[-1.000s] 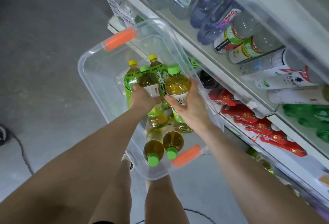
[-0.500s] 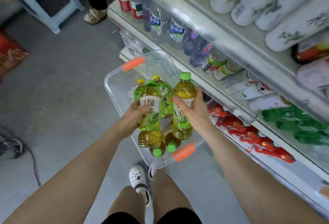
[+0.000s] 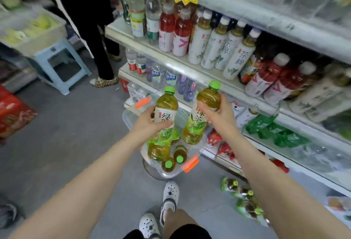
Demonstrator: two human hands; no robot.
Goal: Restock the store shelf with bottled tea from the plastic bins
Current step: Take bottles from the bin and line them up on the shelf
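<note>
A shopworker's left hand and right hand each wrap a green tea bottle above the plastic bin — either bottle could topple neighbours on the crowded shelf.

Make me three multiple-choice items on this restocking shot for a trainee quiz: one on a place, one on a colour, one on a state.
1. Where is the clear bin?
A. on the top shelf
B. on the floor by the shelves
C. on the blue stool

2. What colour are the caps of the two held bottles?
A. green
B. white
C. red

3. What is the left hand doing?
A. hanging idle
B. pressing the bin's handle
C. gripping a tea bottle

Key: 1 B, the bin sits low before the bottom shelf. 2 A, both caps are bright green. 3 C, its fingers wrap the left bottle; the right hand grips the other bottle.
</note>
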